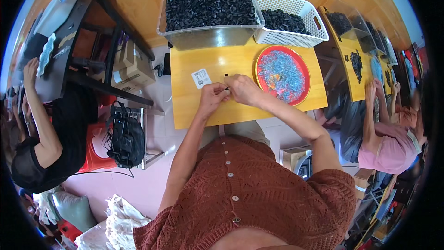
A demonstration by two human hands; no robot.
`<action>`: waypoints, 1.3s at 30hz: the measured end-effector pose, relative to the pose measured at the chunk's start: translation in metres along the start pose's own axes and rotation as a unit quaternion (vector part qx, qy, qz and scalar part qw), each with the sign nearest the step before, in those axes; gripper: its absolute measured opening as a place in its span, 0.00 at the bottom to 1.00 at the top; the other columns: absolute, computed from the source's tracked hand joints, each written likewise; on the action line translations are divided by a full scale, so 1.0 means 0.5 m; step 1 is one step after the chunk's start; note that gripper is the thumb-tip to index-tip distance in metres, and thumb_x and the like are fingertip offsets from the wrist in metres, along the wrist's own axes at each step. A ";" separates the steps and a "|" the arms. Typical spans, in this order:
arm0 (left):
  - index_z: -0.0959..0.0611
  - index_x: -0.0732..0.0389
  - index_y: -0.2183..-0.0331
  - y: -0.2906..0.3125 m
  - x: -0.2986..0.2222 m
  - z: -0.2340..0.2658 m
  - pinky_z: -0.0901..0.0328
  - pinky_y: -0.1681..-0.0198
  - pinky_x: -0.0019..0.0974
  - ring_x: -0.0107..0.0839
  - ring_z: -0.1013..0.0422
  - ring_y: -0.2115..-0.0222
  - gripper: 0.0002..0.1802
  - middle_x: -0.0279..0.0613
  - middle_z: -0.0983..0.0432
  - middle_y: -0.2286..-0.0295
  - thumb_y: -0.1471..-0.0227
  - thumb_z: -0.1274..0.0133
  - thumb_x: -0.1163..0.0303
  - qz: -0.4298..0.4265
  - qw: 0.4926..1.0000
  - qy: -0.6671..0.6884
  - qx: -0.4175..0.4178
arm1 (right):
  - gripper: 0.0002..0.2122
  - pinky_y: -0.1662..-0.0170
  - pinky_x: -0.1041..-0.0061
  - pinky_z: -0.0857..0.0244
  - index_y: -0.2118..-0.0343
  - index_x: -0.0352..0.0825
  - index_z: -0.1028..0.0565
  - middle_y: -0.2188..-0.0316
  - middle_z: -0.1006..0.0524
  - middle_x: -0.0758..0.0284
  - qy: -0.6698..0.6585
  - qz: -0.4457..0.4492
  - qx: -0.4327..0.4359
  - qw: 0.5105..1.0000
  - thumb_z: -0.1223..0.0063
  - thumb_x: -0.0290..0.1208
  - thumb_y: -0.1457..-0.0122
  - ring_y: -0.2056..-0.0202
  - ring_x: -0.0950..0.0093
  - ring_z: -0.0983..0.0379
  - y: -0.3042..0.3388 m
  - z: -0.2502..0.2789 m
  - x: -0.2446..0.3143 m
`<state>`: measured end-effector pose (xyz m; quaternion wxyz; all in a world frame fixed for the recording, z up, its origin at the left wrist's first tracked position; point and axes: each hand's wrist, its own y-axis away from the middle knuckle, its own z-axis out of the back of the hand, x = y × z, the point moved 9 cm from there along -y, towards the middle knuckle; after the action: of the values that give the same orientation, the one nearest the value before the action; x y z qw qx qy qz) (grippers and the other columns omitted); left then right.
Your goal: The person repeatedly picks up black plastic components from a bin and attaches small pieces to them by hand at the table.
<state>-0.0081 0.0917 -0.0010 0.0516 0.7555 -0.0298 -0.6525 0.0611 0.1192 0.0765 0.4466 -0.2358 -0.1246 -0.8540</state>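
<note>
Pinching what looks like a small black part (pixel 226 76) between both hands (pixel 229 92).

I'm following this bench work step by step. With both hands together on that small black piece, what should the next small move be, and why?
Probably a short reach of the right hand to the red tray just beside it. Both hands meet over the table, the left hand pinching a small black part, and the tray's small blue pieces lie nearest the right hand.

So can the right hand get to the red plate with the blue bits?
Probably yes. The right hand sits just left of the red plate on the same yellow table, with nothing standing between them.
</note>
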 end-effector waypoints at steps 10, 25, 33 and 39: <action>0.21 0.69 0.74 0.012 -0.031 0.006 0.43 0.86 0.23 0.19 0.37 0.87 0.04 0.34 0.28 0.84 0.55 0.49 0.79 0.045 0.996 -0.041 -0.066 | 0.09 0.68 0.65 0.33 0.73 0.29 0.35 0.73 0.31 0.56 0.074 -0.010 -0.147 0.986 0.51 0.19 0.60 0.66 0.59 0.33 0.037 -0.005 0.025; 0.20 0.66 0.76 0.005 -0.017 0.022 0.46 0.87 0.22 0.16 0.40 0.88 0.05 0.31 0.30 0.86 0.53 0.52 0.79 0.021 0.991 -0.038 -0.125 | 0.12 0.68 0.71 0.32 0.71 0.31 0.34 0.72 0.33 0.60 0.122 -0.050 -0.193 0.972 0.49 0.20 0.63 0.65 0.64 0.35 0.028 -0.010 0.047; 0.20 0.66 0.75 0.006 -0.003 0.034 0.47 0.87 0.22 0.16 0.40 0.88 0.06 0.31 0.29 0.85 0.52 0.52 0.78 0.036 0.989 -0.012 -0.145 | 0.11 0.69 0.69 0.33 0.72 0.32 0.34 0.72 0.33 0.61 0.100 -0.040 -0.205 0.973 0.51 0.21 0.62 0.66 0.63 0.35 0.031 -0.012 0.049; 0.22 0.67 0.67 -0.001 -0.039 0.026 0.43 0.85 0.21 0.17 0.38 0.86 0.09 0.37 0.26 0.78 0.53 0.47 0.74 0.012 0.993 0.022 -0.119 | 0.10 0.67 0.65 0.37 0.71 0.31 0.34 0.73 0.33 0.59 0.088 -0.045 -0.270 0.958 0.52 0.19 0.61 0.67 0.60 0.36 0.044 0.076 0.034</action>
<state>-0.0238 0.0940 0.0162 0.1490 0.7575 0.0401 -0.6343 0.0820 0.1107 0.1178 0.3365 -0.2653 0.1399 -0.8926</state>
